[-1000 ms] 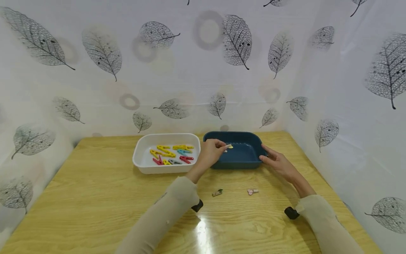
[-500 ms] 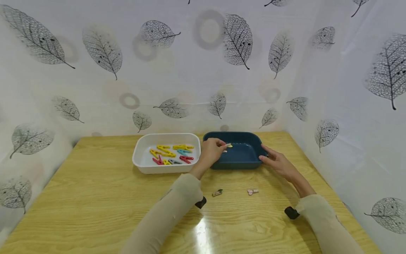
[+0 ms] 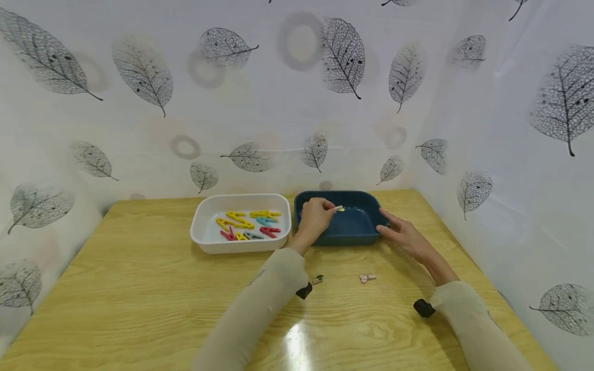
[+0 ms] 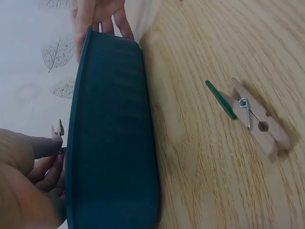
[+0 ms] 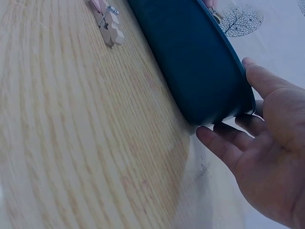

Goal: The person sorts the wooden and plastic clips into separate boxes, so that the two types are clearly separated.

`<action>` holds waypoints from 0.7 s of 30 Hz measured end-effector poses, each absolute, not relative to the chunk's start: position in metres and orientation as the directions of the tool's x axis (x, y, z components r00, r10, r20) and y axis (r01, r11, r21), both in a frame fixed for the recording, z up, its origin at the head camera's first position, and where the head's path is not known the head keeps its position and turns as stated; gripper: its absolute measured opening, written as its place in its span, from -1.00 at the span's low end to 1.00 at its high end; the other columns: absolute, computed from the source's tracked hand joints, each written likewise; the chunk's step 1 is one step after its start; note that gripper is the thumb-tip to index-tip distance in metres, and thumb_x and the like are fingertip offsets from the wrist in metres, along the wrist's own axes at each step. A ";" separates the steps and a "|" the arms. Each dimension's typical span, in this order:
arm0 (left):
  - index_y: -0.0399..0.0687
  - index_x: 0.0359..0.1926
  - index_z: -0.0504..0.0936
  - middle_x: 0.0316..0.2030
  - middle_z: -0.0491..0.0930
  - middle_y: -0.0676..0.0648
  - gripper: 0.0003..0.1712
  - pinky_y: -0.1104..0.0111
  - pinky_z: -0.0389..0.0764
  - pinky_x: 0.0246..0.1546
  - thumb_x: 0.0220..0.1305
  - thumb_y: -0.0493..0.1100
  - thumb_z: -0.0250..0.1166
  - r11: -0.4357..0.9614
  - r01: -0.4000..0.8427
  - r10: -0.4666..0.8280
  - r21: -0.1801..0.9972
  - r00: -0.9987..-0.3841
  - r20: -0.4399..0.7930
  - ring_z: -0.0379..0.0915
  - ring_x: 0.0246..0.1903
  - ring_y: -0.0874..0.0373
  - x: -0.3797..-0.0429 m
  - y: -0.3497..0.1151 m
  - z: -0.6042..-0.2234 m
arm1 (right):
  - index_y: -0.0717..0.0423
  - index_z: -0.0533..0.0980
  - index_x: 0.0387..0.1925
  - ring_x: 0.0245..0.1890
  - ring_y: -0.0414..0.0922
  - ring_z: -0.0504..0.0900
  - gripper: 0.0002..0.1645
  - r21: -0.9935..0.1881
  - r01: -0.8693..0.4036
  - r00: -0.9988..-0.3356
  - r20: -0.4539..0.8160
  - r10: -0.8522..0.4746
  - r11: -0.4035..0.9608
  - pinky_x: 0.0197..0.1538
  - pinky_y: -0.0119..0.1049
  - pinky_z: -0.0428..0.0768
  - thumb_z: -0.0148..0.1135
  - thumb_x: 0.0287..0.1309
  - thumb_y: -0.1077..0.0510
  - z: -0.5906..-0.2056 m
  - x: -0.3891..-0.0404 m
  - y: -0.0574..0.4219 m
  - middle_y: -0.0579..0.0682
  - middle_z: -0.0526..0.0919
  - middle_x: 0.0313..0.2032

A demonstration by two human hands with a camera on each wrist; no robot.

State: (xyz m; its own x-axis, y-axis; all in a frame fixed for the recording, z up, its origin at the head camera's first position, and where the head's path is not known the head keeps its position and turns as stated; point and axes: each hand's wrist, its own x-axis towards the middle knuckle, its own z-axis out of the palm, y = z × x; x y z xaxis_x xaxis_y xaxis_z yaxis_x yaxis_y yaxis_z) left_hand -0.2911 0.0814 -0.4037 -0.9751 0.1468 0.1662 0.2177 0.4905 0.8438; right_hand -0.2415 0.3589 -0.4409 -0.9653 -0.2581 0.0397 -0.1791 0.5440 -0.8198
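My left hand (image 3: 315, 220) is over the left part of the dark blue tray (image 3: 345, 240). Between thumb and fingers it pinches a small wooden clothespin (image 3: 339, 208) with a yellow decoration. At the tray's right end, my right hand (image 3: 409, 239) grips it, thumb at the rim and fingers against the end wall (image 5: 224, 107). Two wooden clothespins lie on the table in front: one with a green piece (image 4: 255, 119), partly behind the left wrist in the head view, and one with a pink decoration (image 3: 367, 278).
Left of the blue tray stands a white tray (image 3: 241, 248) holding several plastic clothespins (image 3: 241, 222) in yellow, red, blue and grey. Behind both trays hangs a leaf-print curtain (image 3: 274, 103). Black wrist cameras (image 3: 424, 308) sit at the cuffs, low over the wooden table (image 3: 153, 288).
My left hand has shifted slightly right over the blue tray with the clothespin, its wrist now partly covering the green-decorated clothespin. My right hand stays on the tray's end.
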 end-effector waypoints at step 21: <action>-0.23 -0.05 0.79 -0.20 0.79 -0.09 -0.80 0.33 0.73 -0.24 0.36 -0.24 0.42 0.491 0.240 0.145 0.837 -0.970 0.193 0.72 -0.22 0.07 -0.299 0.091 -0.412 | 0.18 -0.06 0.64 0.47 0.31 0.23 -0.17 -0.854 -0.171 -0.965 0.044 -0.260 0.491 0.17 -0.56 0.51 0.08 0.59 0.06 -0.444 -0.243 0.358 0.29 -0.07 0.60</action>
State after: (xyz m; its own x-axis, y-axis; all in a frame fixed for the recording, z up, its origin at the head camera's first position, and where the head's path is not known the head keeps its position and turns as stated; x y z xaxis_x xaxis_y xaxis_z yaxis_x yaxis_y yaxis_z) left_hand -0.2985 0.0908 -0.4124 -0.9704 0.1449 0.1934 0.2402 0.4910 0.8374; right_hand -0.2426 0.3581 -0.4441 -0.9647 -0.2596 0.0444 -0.1714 0.4909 -0.8542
